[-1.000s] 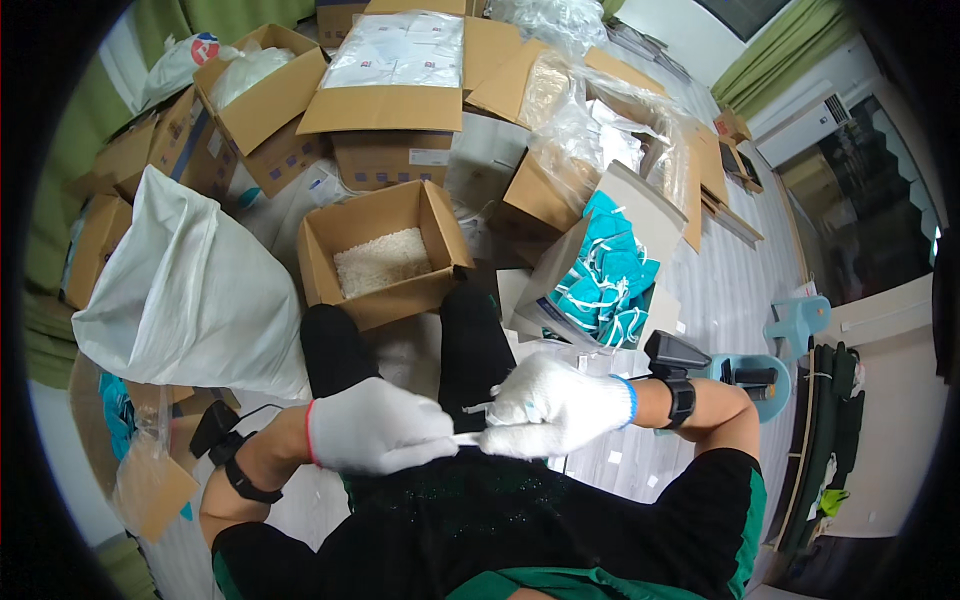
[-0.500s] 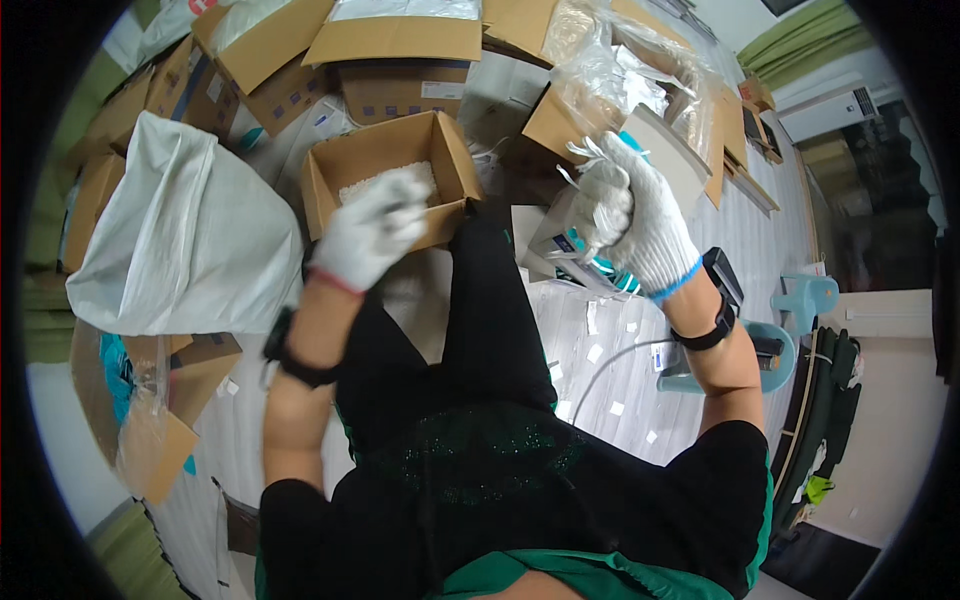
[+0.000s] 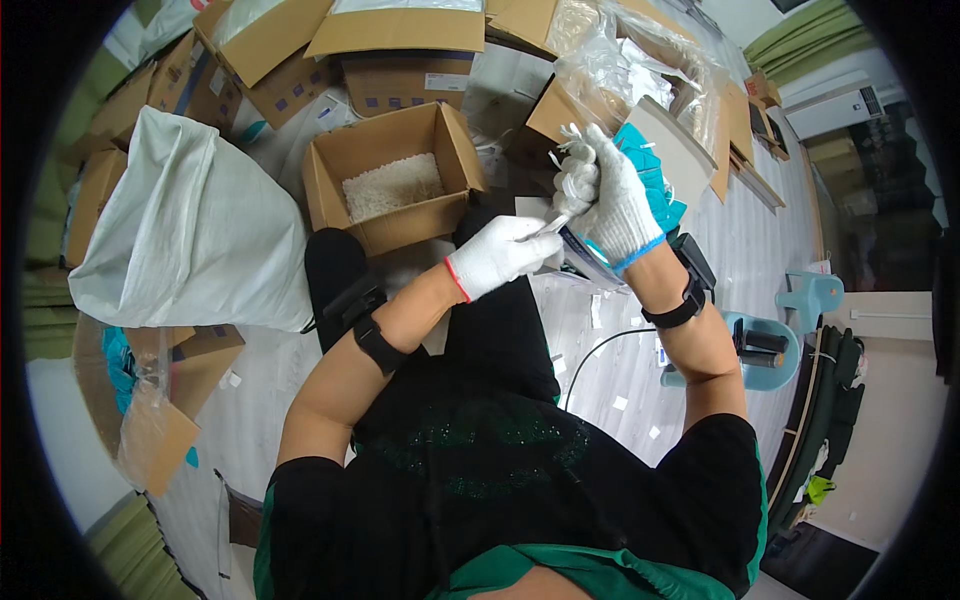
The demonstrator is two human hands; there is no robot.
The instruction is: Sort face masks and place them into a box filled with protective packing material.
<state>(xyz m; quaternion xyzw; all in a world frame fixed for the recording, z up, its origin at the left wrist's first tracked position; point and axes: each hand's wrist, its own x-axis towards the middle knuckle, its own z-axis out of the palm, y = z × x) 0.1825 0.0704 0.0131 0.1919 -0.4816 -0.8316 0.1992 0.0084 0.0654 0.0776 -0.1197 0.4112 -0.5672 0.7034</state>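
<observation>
My right hand [image 3: 622,205], in a white knit glove with a blue cuff, is closed round a bunch of white cords [image 3: 577,180]. Teal folded pieces with thin white straps [image 3: 652,180], which look like face masks, show beside it; whether the hand grips them I cannot tell. My left hand [image 3: 503,255], gloved in white with a red cuff, pinches the lower end of the cords just beside the right hand. Below the hands, a small carton [image 3: 585,262] is partly hidden. At my knees stands an open cardboard box [image 3: 385,238] with a heap of white stringy pieces [image 3: 395,188].
A large white woven sack [image 3: 185,230] stands on the left, above an open carton with teal pieces [image 3: 118,370]. Several cardboard boxes [image 3: 410,80] line the far side. Light blue stools [image 3: 775,355] stand at right. Paper scraps [image 3: 620,403] and a black cable [image 3: 600,348] lie on the floor.
My left hand has moved right, from over the open cardboard box to the cords at my right hand. My right hand has shifted slightly left, and more of the teal pieces shows beside it.
</observation>
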